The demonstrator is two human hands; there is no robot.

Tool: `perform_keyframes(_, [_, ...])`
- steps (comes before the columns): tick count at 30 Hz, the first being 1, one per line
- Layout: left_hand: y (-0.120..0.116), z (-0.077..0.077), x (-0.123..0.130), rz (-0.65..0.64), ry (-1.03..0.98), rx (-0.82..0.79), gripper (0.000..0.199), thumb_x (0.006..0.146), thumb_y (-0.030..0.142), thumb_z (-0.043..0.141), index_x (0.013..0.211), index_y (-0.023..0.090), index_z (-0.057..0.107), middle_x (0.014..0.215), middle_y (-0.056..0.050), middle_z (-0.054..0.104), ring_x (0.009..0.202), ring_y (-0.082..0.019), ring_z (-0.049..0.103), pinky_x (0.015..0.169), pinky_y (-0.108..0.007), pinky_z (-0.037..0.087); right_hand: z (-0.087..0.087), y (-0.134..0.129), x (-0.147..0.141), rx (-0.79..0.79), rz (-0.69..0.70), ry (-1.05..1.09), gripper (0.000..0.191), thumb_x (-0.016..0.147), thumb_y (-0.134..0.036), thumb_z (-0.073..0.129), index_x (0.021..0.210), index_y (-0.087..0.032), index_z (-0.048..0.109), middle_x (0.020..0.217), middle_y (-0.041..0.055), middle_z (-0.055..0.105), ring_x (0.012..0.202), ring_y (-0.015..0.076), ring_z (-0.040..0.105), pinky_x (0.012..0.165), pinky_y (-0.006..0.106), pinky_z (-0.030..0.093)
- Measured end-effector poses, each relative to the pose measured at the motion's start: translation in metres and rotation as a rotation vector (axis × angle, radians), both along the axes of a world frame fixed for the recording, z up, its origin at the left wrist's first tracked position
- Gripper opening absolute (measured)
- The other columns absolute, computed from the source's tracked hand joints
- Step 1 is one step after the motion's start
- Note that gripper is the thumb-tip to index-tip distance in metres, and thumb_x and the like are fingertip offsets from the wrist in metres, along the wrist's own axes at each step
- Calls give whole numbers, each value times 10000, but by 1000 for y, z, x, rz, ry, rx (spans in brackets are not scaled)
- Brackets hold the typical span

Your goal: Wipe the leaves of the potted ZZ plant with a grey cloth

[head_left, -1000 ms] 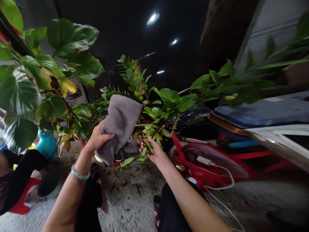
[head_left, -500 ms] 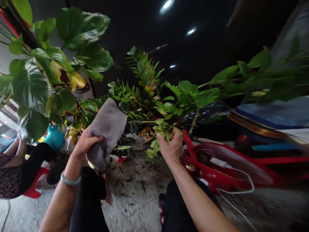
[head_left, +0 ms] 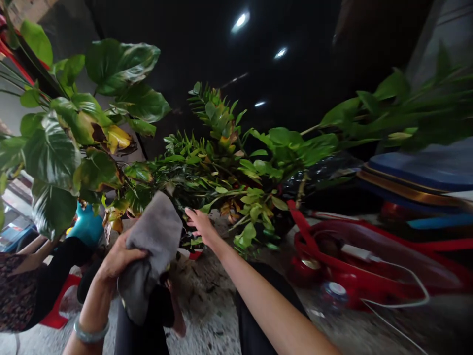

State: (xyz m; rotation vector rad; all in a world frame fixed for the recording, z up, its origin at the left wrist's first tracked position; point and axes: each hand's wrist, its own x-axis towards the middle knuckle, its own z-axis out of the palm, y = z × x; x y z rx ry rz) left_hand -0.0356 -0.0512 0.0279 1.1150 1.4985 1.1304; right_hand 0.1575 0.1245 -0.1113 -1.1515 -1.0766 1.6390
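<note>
My left hand (head_left: 120, 257) grips a grey cloth (head_left: 157, 236), which hangs over the front of its fingers above my knee. Just right of the cloth, my right hand (head_left: 199, 224) reaches toward the low foliage with its fingers apart and nothing visible in them. Leafy stems (head_left: 254, 207) of a green plant spread to the right of that hand. Behind both hands stands a dense plant with narrow leaves (head_left: 214, 113). Large broad leaves (head_left: 51, 148), some yellowed and brown, fill the left side.
A red basket (head_left: 391, 276) with a white device (head_left: 356, 252) and cable lies at right, beside a clear-lidded container (head_left: 334, 291). Blue lids or trays (head_left: 417, 167) are stacked behind it. At far left another person in a patterned top (head_left: 16, 291) sits near a red stool (head_left: 61, 305).
My right hand has let go of the leafy stems and moved left, close to the cloth. My left hand and the cloth have shifted slightly down and left.
</note>
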Motion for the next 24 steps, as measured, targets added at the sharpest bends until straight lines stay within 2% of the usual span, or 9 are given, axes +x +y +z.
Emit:
perform_keyframes(2, [24,2,1,159,-40,88,502,578,265,870,1054,206,724,824,-29,769,708,-234,692,684,-349,585,4,-3,-9,-71,73,47,456,812,-616,691,1009,-206,670,889,98,752,795,259,742,516,285,523])
perform_keyframes(5, [52,-32,8,294,20,117,457,534,247,860,963,181,719,784,-19,762,729,-230,696,723,-352,583,6,-6,-19,-139,135,150,450,814,-625,697,964,-206,629,706,57,714,611,235,711,440,288,516])
perform_keyframes(9, [34,-75,12,45,80,-60,517,513,230,862,1013,158,753,889,-50,795,869,-278,719,821,-378,575,3,-1,-20,-134,95,278,313,837,-506,717,908,-229,589,629,-33,652,458,135,594,402,233,480])
perform_keyframes(11, [16,-67,6,9,31,-103,531,519,268,877,1026,173,754,894,-54,798,852,-298,725,800,-397,584,-1,2,-18,-121,87,296,277,807,-422,756,806,-220,566,556,-66,597,367,81,471,349,186,386])
perform_keyframes(13, [9,-44,-3,113,14,-49,508,534,314,891,1008,199,750,870,-63,794,811,-306,726,768,-407,594,-7,1,-17,-105,94,290,281,782,-362,774,723,-210,545,490,-83,543,317,50,373,314,165,299])
perform_keyframes(15, [19,-20,-9,248,25,53,464,570,352,884,992,228,738,860,-63,791,805,-308,726,760,-410,597,-12,-3,-15,-92,95,260,288,770,-322,773,663,-204,533,441,-90,505,292,39,322,296,162,247])
perform_keyframes(17, [38,-13,-8,339,13,133,457,591,365,863,1007,244,715,885,-52,791,841,-301,727,798,-415,593,-18,-8,-13,-87,90,218,292,760,-295,768,625,-205,525,407,-92,481,277,38,297,286,168,229])
perform_keyframes(20, [58,-41,8,359,-12,139,539,521,328,858,1019,204,692,887,-42,782,876,-289,727,867,-430,576,-22,-10,-6,-85,75,167,270,746,-283,764,617,-214,537,382,-105,457,272,43,278,287,178,238])
perform_keyframes(24, [32,-84,27,-18,-20,-119,525,462,224,878,976,205,772,861,-35,789,851,-288,712,815,-386,572,-23,-7,6,-52,43,132,248,710,-214,760,588,-213,544,403,-91,513,314,61,376,314,171,257])
